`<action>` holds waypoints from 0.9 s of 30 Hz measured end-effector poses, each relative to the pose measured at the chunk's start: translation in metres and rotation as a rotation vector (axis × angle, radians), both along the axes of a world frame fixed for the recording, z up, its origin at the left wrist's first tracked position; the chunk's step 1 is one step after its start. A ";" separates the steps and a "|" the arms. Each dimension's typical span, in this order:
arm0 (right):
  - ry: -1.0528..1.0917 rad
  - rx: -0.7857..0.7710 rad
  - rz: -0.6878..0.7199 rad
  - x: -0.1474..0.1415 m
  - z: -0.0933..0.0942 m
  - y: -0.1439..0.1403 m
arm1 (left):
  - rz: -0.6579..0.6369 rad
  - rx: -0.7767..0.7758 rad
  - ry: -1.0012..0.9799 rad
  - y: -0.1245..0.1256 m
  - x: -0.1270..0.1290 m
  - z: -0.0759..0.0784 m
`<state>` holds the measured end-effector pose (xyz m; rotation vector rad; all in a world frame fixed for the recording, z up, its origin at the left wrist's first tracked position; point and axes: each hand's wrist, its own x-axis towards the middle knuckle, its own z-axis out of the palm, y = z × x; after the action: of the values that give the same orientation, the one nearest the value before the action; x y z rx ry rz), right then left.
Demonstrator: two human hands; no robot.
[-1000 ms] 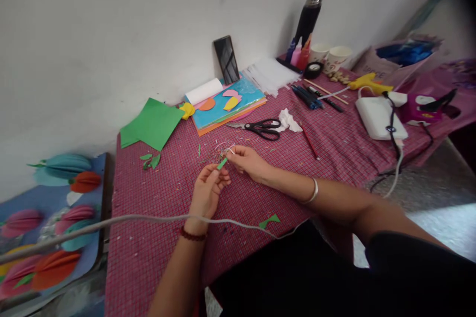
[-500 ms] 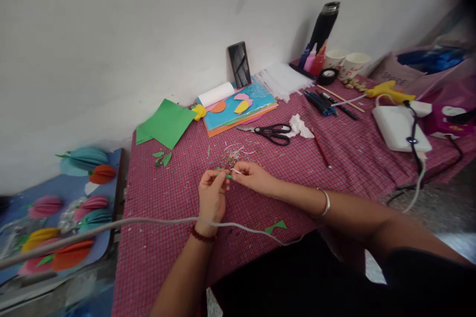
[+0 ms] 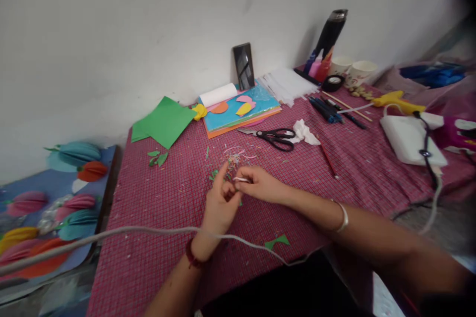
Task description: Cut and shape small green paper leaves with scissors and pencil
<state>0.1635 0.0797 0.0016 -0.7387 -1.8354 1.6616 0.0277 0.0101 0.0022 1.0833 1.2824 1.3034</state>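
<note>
Bag: the pink bag (image 3: 388, 79) sat open at the upper right of the frame, blue stuff (image 3: 435, 77) showing inside.
Cups: two cups (image 3: 360, 73) stood side by side, left of the bag; what they held was hidden.
Bottle: the black bottle (image 3: 329, 34) leaned in view at upper right, its contents unseen, with blue, pink and red tubes (image 3: 316, 67) in front.
Board: at the left edge of the frame, the blue board (image 3: 29, 182) bore folded paper shapes (image 3: 78, 153) in teal, orange, pink and yellow.
Right fingers: near frame centre, the right hand (image 3: 260, 185) had thumb and fingertips pinched together on a white strip (image 3: 241, 179).
Left fingers: the left hand (image 3: 221, 205) had its index raised well apart from the thumb and the others curled, just beside the right fingertips; whether it gripped anything could not be told.
Strip: at frame centre, between the right fingertips.
Near the hands: a tangle of shreds (image 3: 235, 158) lay just above them, green scraps (image 3: 213, 175) beside the left hand, and scissors (image 3: 273, 136) farther up and right.
Cord: the grey cord (image 3: 159, 230) crossed in front of the left wrist.
</note>
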 end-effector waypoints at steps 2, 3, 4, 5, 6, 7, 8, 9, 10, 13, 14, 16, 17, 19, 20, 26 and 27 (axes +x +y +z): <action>-0.059 0.041 0.012 0.003 0.003 -0.003 | 0.007 -0.017 -0.044 -0.004 0.006 -0.004; -0.075 0.060 -0.009 0.004 0.005 -0.005 | 0.009 -0.038 -0.084 -0.005 0.008 -0.005; -0.084 0.083 -0.037 0.006 0.008 -0.006 | 0.014 -0.072 -0.136 -0.005 0.010 -0.007; -0.089 0.109 -0.065 0.008 0.010 -0.008 | 0.020 -0.112 -0.192 -0.005 0.012 -0.007; -0.096 0.142 -0.090 0.009 0.013 -0.009 | 0.031 -0.150 -0.246 -0.005 0.013 -0.008; -0.106 0.180 -0.108 0.011 0.016 -0.011 | 0.054 -0.180 -0.296 -0.005 0.014 -0.007; -0.117 0.219 -0.122 0.012 0.018 -0.013 | 0.083 -0.200 -0.338 -0.006 0.016 -0.006; -0.126 0.254 -0.132 0.013 0.020 -0.014 | 0.115 -0.210 -0.369 -0.009 0.017 -0.005; -0.130 0.281 -0.130 0.014 0.022 -0.016 | 0.143 -0.214 -0.388 -0.012 0.018 -0.004; -0.105 0.274 -0.043 0.016 0.027 -0.024 | 0.158 -0.231 -0.380 -0.031 0.019 0.000; -0.092 0.259 -0.006 0.016 0.028 -0.026 | 0.140 -0.237 -0.362 -0.037 0.018 0.001; -0.055 0.224 0.018 0.016 0.030 -0.030 | 0.094 -0.234 -0.313 -0.046 0.014 0.003; -0.025 0.205 -0.010 0.016 0.031 -0.030 | 0.079 -0.218 -0.277 -0.047 0.011 0.003; 0.046 0.156 -0.108 0.016 0.031 -0.029 | 0.091 -0.155 -0.197 -0.042 0.007 0.004; 0.083 0.131 -0.154 0.016 0.031 -0.028 | 0.119 -0.125 -0.168 -0.036 0.005 0.004; 0.089 0.100 -0.173 0.012 0.021 -0.015 | 0.253 -0.138 -0.339 -0.002 0.006 0.000; 0.071 0.095 -0.172 0.010 0.018 -0.014 | 0.257 -0.144 -0.368 -0.001 0.006 -0.002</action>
<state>0.1738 0.0661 0.0200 -0.7642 -1.7369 1.4629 0.0334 0.0093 0.0000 0.5569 1.2370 1.4939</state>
